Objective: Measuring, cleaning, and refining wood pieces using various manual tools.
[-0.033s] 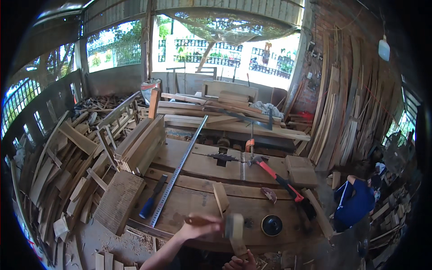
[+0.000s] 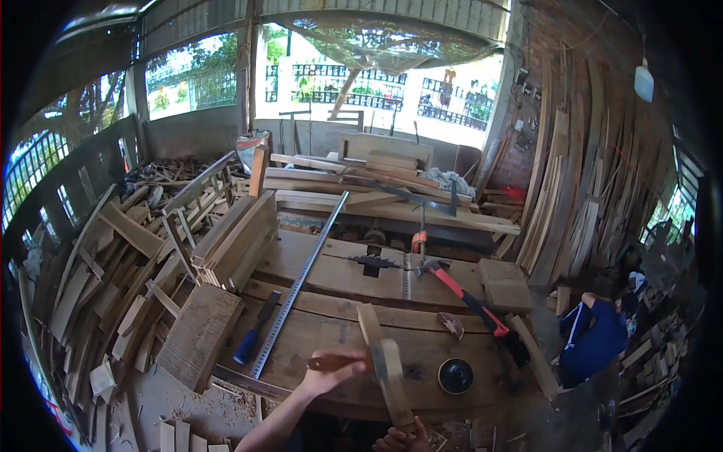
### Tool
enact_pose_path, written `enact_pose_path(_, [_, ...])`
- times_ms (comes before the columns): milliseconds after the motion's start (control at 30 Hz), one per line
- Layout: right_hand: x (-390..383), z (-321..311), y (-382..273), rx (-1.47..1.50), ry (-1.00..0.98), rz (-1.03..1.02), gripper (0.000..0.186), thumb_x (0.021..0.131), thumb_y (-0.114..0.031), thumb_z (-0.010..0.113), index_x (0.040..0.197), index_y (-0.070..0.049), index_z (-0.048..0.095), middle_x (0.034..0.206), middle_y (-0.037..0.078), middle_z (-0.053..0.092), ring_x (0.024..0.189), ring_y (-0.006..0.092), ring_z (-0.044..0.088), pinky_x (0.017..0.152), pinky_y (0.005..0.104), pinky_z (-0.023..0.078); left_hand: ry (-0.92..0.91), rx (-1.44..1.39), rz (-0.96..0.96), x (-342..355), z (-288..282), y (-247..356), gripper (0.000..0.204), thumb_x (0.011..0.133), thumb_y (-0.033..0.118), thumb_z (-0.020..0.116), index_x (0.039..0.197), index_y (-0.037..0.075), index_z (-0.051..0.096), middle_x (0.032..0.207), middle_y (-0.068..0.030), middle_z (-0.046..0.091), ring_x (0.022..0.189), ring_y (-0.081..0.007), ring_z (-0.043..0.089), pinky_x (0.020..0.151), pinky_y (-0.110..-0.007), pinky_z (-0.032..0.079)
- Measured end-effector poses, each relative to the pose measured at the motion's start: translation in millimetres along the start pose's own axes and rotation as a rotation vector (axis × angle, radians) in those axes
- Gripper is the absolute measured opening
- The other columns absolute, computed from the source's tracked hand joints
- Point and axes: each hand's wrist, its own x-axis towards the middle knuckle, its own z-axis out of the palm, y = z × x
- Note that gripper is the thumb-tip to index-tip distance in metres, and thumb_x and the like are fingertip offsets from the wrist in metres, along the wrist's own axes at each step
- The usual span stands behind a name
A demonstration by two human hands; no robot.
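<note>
My left hand point(image 2: 337, 377) is closed round the brown wooden handle of a flat brush point(image 2: 388, 360). The brush's pale bristles lie against a narrow wooden strip point(image 2: 369, 324), covering part of its middle. At the bottom edge my right hand point(image 2: 399, 439) grips the near end of that strip, which slants up and away over the workbench point(image 2: 301, 343). Right of the strip stands a round black tin point(image 2: 455, 376). A claw hammer point(image 2: 471, 301) with a red and black handle lies beyond it, near a small reddish scrap point(image 2: 450, 325).
On the left of the bench lie a blue-handled chisel point(image 2: 257, 328) and a long steel ruler point(image 2: 301, 282). A saw blade point(image 2: 374, 262) sticks up from the bench. Stacked boards point(image 2: 237, 241) stand at left. A person in blue point(image 2: 595, 339) crouches at right.
The brush has moved up along the wooden strip, away from my right hand, and my left hand has shifted slightly with it. My right hand keeps its grip on the strip's near end.
</note>
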Motion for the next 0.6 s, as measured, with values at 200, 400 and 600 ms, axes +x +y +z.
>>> enact_pose_path(200, [-3, 2, 3, 0.01, 0.109, -0.038, 0.059, 0.094, -0.07, 0.045, 0.069, -0.017, 0.056, 0.051, -0.005, 0.034, 0.05, 0.013, 0.032, 0.058, 0.0305, 0.029, -0.654, 0.045, 0.066, -1, -21, 5, 0.027, 0.088, 0.011, 0.077, 0.111, -0.001, 0.074, 0.096, -0.0113, 0.076, 0.09, -0.014, 0.071, 0.076, -0.025, 0.055])
enact_pose_path(400, [-11, 28, 0, 0.027, 0.212, -0.021, 0.059, 0.094, -0.07, 0.045, 0.068, -0.018, 0.054, 0.051, -0.005, 0.034, 0.05, 0.0131, 0.031, 0.057, 0.0305, 0.029, -0.198, -0.076, -0.044, -5, -22, -2, 0.016, 0.09, 0.005, 0.073, 0.103, -0.004, 0.072, 0.091, -0.0145, 0.075, 0.087, -0.0179, 0.073, 0.074, -0.029, 0.059])
enact_pose_path(600, [-1, 8, 1, 0.061, 0.155, -0.022, 0.059, 0.094, -0.07, 0.045, 0.067, -0.018, 0.053, 0.051, -0.005, 0.034, 0.049, 0.013, 0.031, 0.057, 0.0306, 0.029, -0.147, -0.222, -0.006, -9, -22, -5, 0.015, 0.09, 0.005, 0.074, 0.101, -0.005, 0.072, 0.092, -0.0136, 0.075, 0.084, -0.0158, 0.073, 0.078, -0.026, 0.058])
